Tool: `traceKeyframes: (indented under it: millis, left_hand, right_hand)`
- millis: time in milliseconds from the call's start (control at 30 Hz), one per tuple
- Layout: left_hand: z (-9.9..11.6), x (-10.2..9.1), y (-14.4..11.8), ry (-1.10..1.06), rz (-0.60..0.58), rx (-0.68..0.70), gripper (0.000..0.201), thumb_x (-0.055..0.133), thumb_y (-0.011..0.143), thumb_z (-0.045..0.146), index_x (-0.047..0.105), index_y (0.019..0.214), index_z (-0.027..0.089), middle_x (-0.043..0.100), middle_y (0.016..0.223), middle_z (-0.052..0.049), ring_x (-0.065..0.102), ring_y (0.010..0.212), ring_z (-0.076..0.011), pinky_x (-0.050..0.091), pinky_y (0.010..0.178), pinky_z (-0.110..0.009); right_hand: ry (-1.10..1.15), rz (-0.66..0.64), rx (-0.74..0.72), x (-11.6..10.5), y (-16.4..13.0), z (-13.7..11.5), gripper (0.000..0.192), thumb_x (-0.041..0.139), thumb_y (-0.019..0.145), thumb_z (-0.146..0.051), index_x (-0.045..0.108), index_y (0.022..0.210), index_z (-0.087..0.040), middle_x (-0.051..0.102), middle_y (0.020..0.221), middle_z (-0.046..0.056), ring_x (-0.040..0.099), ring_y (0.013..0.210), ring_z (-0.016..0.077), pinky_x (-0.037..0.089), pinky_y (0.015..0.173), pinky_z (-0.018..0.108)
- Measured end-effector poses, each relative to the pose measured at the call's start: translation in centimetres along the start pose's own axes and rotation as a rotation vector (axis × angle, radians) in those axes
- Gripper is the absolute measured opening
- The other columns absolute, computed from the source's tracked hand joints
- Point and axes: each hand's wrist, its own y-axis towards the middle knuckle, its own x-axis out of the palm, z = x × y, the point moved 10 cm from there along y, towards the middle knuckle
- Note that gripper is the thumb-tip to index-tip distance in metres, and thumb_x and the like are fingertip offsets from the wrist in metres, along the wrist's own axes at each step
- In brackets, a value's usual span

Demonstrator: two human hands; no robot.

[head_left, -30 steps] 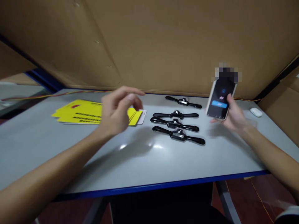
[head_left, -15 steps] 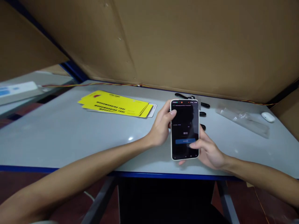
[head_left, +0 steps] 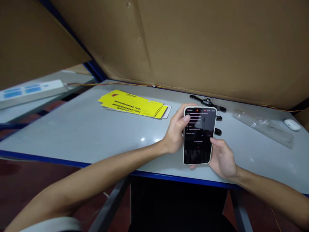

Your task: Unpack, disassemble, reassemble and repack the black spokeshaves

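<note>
A smartphone (head_left: 199, 145) with a pale case and a dark lit screen is held upright over the table's front half. My left hand (head_left: 177, 129) grips its left side, thumb on the upper left of the screen. Around the lower right edge is my right hand (head_left: 223, 158), its thumb at the screen's right border and its other fingers mostly hidden behind the phone. Black spokeshave-like tools (head_left: 208, 102) lie behind the phone, partly covered by it. Left of them rests a fanned stack of yellow cards (head_left: 135, 104) printed "WOODWORKING TOOL".
A clear plastic sleeve (head_left: 263, 129) and a white earbud case (head_left: 292, 124) lie on the grey table (head_left: 96, 135) at right. A brown partition (head_left: 193, 48) rises behind, with a thin cable along its foot. A white power strip (head_left: 31, 91) sits on the neighbouring surface at far left.
My right thumb has moved from the blue button to the screen's right edge. The screen now shows lines of text without that button. The whole view has shifted slightly.
</note>
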Motion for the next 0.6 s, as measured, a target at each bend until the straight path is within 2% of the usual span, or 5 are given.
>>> traceKeyframes:
  millis: [200, 367, 600]
  left_hand:
    - [0.53, 0.44, -0.12, -0.004, -0.035, 0.027, 0.049, 0.063, 0.099, 0.067, 0.068, 0.121, 0.023, 0.074, 0.110, -0.007, 0.071, 0.100, -0.0282, 0.059, 0.087, -0.045]
    - [0.14, 0.50, -0.16, -0.025, -0.043, 0.009, 0.048, 0.064, 0.098, 0.065, 0.069, 0.122, 0.024, 0.075, 0.113, -0.008, 0.071, 0.102, -0.0290, 0.058, 0.090, -0.046]
    - [0.97, 0.90, 0.07, 0.000, -0.091, 0.061, 0.046, 0.075, 0.092, 0.057, 0.067, 0.123, 0.024, 0.075, 0.112, -0.007, 0.071, 0.099, -0.0271, 0.060, 0.087, -0.043]
  right_hand:
    - [-0.002, -0.065, -0.002, 1.17, -0.15, -0.66, 0.055, 0.060, 0.094, -0.065, 0.076, 0.120, -0.020, 0.081, 0.105, 0.014, 0.075, 0.109, 0.0372, 0.069, 0.086, 0.058]
    - [-0.008, -0.079, -0.003, 1.16, -0.22, -0.70, 0.056, 0.061, 0.095, -0.065, 0.077, 0.123, -0.020, 0.081, 0.106, 0.013, 0.076, 0.108, 0.0367, 0.068, 0.086, 0.058]
    - [0.002, -0.051, 0.019, 0.89, -0.33, -0.46, 0.055, 0.066, 0.094, -0.066, 0.077, 0.126, -0.023, 0.082, 0.108, 0.012, 0.075, 0.108, 0.0361, 0.067, 0.087, 0.056]
